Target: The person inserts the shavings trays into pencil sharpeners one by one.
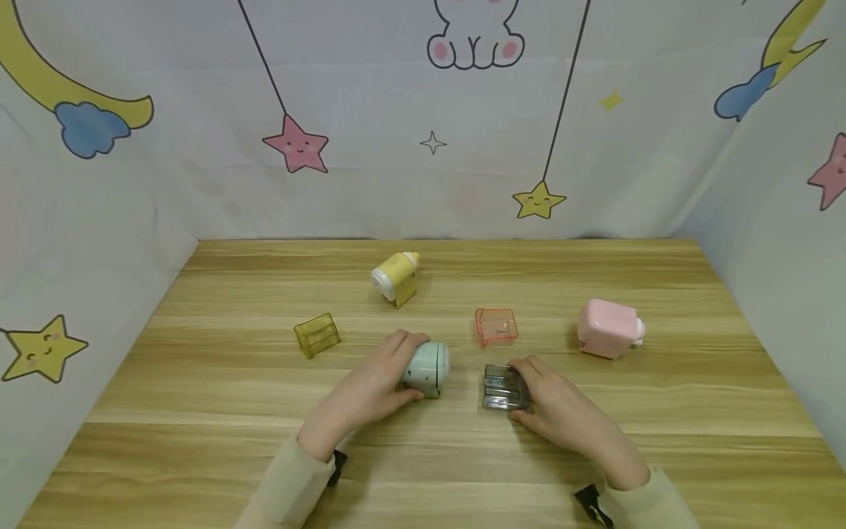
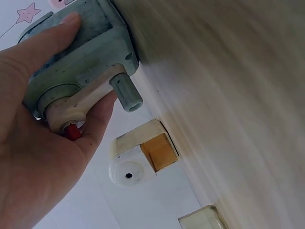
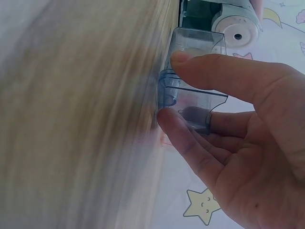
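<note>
My left hand (image 1: 377, 378) grips a mint-green crank pencil sharpener (image 1: 426, 369) that lies on its side near the middle of the table. The left wrist view shows its crank handle (image 2: 95, 90) beside my palm and a small red piece (image 2: 72, 131) at the hub. To the right, my right hand (image 1: 558, 404) pinches a clear smoky shavings drawer (image 1: 505, 388) between thumb and fingers. In the right wrist view that see-through drawer (image 3: 200, 40) stands just in front of the green sharpener (image 3: 236, 31), apart from it.
Farther back stands a yellow sharpener (image 1: 396, 275), its drawer slot (image 2: 159, 152) exposed. A clear yellow drawer (image 1: 318, 335) lies at left, a clear red-edged drawer (image 1: 496, 327) behind my right hand. A pink sharpener (image 1: 609, 328) sits at right. Printed cloth walls (image 1: 370, 206) surround the table.
</note>
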A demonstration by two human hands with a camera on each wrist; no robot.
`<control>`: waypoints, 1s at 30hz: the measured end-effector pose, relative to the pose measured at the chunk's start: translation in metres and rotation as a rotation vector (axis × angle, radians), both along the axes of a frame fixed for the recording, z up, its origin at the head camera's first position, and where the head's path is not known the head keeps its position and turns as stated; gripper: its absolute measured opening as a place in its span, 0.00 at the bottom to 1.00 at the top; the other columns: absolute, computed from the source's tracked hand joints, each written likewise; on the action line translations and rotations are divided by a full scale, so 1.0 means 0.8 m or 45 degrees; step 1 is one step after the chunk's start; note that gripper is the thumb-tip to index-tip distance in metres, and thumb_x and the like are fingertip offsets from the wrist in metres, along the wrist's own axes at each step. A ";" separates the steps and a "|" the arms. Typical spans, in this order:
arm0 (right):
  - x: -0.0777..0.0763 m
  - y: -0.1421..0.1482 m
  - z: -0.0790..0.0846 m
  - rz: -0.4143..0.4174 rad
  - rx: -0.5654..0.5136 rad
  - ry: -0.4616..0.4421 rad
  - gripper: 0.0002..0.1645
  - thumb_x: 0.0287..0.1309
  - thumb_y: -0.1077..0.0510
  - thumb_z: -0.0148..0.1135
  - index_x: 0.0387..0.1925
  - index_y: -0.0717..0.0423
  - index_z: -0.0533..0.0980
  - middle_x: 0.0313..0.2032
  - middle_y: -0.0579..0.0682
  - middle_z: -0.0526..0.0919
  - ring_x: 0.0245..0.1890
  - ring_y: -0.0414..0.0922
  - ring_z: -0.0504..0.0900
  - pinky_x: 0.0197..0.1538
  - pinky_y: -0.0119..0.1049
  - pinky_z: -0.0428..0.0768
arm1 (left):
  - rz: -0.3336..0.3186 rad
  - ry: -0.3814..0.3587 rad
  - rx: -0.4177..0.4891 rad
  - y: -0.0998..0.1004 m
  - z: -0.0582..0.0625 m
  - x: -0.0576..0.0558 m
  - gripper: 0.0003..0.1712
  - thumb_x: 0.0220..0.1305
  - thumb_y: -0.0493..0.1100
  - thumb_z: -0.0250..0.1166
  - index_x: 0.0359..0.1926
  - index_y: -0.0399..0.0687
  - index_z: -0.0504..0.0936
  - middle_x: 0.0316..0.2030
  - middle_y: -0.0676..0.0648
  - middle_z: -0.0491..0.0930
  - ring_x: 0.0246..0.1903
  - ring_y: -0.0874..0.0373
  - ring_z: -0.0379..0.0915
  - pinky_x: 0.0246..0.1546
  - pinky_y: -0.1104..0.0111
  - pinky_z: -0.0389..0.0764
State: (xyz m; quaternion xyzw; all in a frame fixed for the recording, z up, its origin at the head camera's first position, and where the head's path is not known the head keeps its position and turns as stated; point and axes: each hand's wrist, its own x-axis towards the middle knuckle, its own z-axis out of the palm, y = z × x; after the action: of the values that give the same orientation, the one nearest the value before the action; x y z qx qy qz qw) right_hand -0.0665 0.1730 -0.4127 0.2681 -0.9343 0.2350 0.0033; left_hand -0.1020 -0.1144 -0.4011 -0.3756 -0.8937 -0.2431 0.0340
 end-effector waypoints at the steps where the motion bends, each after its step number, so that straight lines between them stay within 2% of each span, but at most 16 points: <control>1: 0.000 0.000 0.000 0.001 -0.002 0.003 0.40 0.36 0.57 0.72 0.52 0.68 0.66 0.41 0.57 0.76 0.38 0.44 0.75 0.40 0.43 0.81 | -0.001 0.004 0.001 0.000 -0.001 0.000 0.42 0.43 0.44 0.72 0.59 0.45 0.60 0.46 0.47 0.70 0.43 0.60 0.65 0.43 0.63 0.77; 30: -0.007 -0.017 -0.003 0.026 -0.018 0.054 0.39 0.34 0.59 0.73 0.50 0.68 0.68 0.41 0.58 0.76 0.37 0.46 0.75 0.41 0.44 0.81 | -0.009 -0.008 0.004 0.008 -0.005 -0.002 0.42 0.45 0.45 0.71 0.60 0.46 0.60 0.46 0.48 0.69 0.44 0.61 0.64 0.47 0.63 0.76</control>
State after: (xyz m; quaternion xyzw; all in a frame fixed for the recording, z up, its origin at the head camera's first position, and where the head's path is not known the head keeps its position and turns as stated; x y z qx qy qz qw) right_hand -0.0724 0.1596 -0.4150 0.2825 -0.9295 0.2359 0.0225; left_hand -0.1038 -0.1083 -0.4048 -0.3781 -0.8921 -0.2456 0.0309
